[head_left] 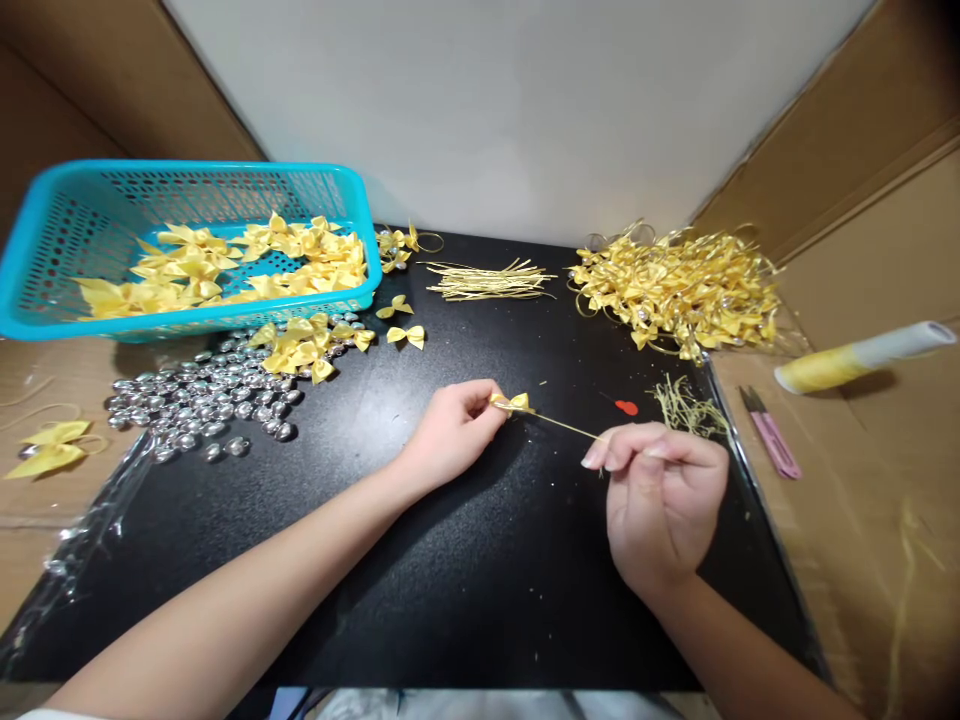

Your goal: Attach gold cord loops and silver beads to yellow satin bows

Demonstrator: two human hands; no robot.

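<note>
Between the thumb and fingers of my left hand [457, 430] a small yellow ribbon bow [519, 403] is pinched, just above the black tabletop. A thin gold cord [566, 427] runs taut from the bow to the right. My right hand [664, 500] grips the cord's far end between thumb and fingertips, with a short tail hanging below. The back of the bow is partly hidden by my left fingers. Beyond my hands lies a bundle of cut gold cords [491, 282], and two loose bows [406, 337] rest to its left.
A blue basket [364, 230] of yellow bows stands at the back left, silver beads [202, 395] heaped before it. At the back right is a pile of finished corded bows [682, 285]. Cord scraps [686, 408], pink thread snips [771, 435] and a yellow-white tube [862, 358] lie at right.
</note>
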